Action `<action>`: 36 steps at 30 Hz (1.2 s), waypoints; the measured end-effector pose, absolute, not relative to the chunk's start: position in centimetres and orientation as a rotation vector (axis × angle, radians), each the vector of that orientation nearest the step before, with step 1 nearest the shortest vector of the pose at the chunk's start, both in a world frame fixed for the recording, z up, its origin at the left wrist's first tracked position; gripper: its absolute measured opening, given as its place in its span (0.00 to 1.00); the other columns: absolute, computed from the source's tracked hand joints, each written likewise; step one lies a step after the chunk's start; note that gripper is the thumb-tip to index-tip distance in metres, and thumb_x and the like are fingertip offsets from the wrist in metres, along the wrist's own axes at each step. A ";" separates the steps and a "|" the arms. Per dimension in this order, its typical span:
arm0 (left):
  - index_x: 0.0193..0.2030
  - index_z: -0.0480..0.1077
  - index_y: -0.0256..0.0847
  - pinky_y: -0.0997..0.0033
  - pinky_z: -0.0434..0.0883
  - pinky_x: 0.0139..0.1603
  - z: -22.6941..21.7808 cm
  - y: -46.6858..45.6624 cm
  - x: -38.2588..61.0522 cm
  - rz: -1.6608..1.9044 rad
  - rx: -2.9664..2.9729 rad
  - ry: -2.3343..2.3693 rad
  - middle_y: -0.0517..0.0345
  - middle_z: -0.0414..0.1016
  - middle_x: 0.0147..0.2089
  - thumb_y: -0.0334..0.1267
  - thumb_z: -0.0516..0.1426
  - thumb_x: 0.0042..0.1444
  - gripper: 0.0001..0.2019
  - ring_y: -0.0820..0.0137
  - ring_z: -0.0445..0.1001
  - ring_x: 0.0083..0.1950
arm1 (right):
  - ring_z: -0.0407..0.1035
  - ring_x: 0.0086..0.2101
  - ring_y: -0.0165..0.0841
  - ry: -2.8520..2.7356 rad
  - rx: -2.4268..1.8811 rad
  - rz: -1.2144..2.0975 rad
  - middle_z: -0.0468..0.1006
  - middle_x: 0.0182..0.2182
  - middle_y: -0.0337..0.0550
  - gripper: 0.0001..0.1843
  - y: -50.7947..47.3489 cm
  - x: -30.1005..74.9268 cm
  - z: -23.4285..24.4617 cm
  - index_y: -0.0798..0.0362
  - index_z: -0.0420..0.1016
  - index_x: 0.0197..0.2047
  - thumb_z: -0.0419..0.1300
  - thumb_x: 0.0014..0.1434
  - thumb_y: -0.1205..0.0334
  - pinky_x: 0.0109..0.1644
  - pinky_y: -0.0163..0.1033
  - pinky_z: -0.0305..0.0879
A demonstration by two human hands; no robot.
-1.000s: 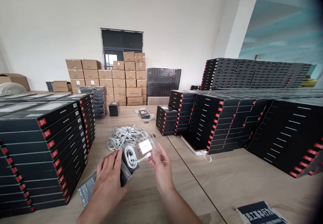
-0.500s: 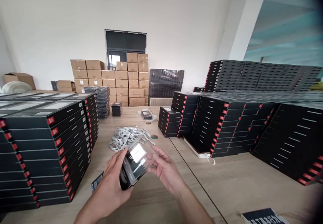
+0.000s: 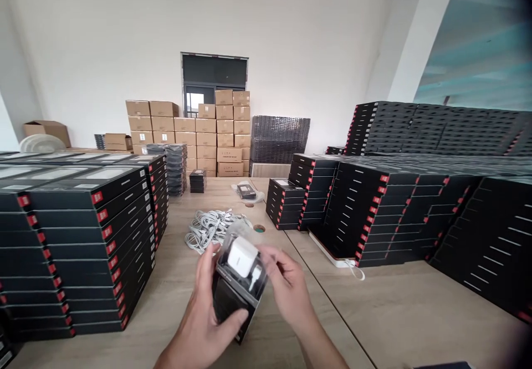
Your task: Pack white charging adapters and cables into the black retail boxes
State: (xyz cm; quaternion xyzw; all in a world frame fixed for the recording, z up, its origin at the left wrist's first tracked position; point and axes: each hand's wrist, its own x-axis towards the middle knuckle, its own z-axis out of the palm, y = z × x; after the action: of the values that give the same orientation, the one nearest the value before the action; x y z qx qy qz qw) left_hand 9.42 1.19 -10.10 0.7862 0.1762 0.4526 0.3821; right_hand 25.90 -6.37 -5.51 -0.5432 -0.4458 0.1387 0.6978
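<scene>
A black retail package [image 3: 233,300] with a clear plastic top is held up over the table, tilted. Inside it sit a white charger plug [image 3: 242,257] and a white cable end [image 3: 255,277]. My left hand [image 3: 203,313] wraps round its left side and lower part, thumb across the black front. At the upper right edge, my right hand [image 3: 286,280] has its fingers closed on the clear plastic; the fingertips are partly hidden. Just behind the package lies a pile of white cables [image 3: 208,226] on the wooden table [image 3: 291,324].
Stacks of black boxes with red labels stand at the left [image 3: 78,247] and right [image 3: 353,214]. A small bagged box [image 3: 246,191] lies farther back. Brown cartons [image 3: 203,136] are piled by the wall. A white cord [image 3: 356,269] hangs from a flat tray at the right.
The package has turned more upright, so the charger plug and cable end face me more directly. My left thumb now lies across its front. The view has shifted slightly left.
</scene>
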 end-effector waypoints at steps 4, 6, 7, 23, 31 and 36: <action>0.72 0.26 0.54 0.45 0.55 0.69 -8.2 1.3 8.2 1.338 1.991 0.353 0.50 0.28 0.76 0.38 0.54 0.60 0.44 0.52 0.46 0.74 | 0.75 0.36 0.41 -1.120 -1.225 0.289 0.83 0.34 0.46 0.16 -6.9 24.4 -5.2 0.50 0.83 0.41 0.60 0.60 0.48 0.39 0.41 0.72; 0.72 0.30 0.56 0.45 0.56 0.69 -7.2 1.4 7.5 1.404 2.018 0.370 0.54 0.27 0.76 0.37 0.54 0.60 0.41 0.51 0.43 0.74 | 0.75 0.34 0.39 -1.167 -1.232 0.286 0.82 0.32 0.45 0.16 -7.0 23.8 -5.3 0.50 0.82 0.43 0.59 0.61 0.50 0.38 0.40 0.72; 0.72 0.35 0.56 0.45 0.56 0.69 -6.8 1.4 7.2 1.407 2.040 0.380 0.54 0.29 0.76 0.37 0.54 0.59 0.39 0.51 0.43 0.74 | 0.74 0.32 0.38 -1.181 -1.236 0.298 0.82 0.31 0.45 0.16 -7.0 23.5 -5.3 0.50 0.82 0.43 0.59 0.61 0.50 0.37 0.39 0.71; 0.59 0.55 0.48 0.59 0.65 0.63 -9.8 3.5 8.7 1.154 1.832 0.426 0.49 0.63 0.63 0.39 0.53 0.62 0.19 0.63 0.67 0.63 | 0.74 0.43 0.38 -1.076 -1.133 0.404 0.77 0.47 0.44 0.14 -7.0 24.7 -7.4 0.48 0.70 0.40 0.68 0.51 0.61 0.48 0.40 0.68; 0.48 0.68 0.47 0.60 0.67 0.61 -10.0 3.7 8.4 1.100 1.986 0.445 0.49 0.63 0.60 0.42 0.52 0.62 0.09 0.60 0.62 0.65 | 0.71 0.50 0.43 -1.171 -1.208 0.166 0.79 0.45 0.48 0.04 -6.6 25.7 -8.0 0.49 0.74 0.30 0.64 0.56 0.63 0.53 0.44 0.67; 0.46 0.68 0.46 0.57 0.63 0.65 -10.1 3.3 8.7 1.147 2.001 0.428 0.47 0.60 0.66 0.39 0.52 0.62 0.08 0.59 0.59 0.68 | 0.73 0.49 0.43 -1.182 -1.222 0.122 0.79 0.47 0.49 0.05 -7.0 25.5 -7.9 0.49 0.71 0.31 0.64 0.56 0.64 0.54 0.47 0.67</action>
State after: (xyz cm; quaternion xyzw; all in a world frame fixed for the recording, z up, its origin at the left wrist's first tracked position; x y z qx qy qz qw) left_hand 8.74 3.30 -10.06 0.7862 0.1682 0.4509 0.3876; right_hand 25.48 -6.96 -7.93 -0.5397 -0.5220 0.0537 0.6583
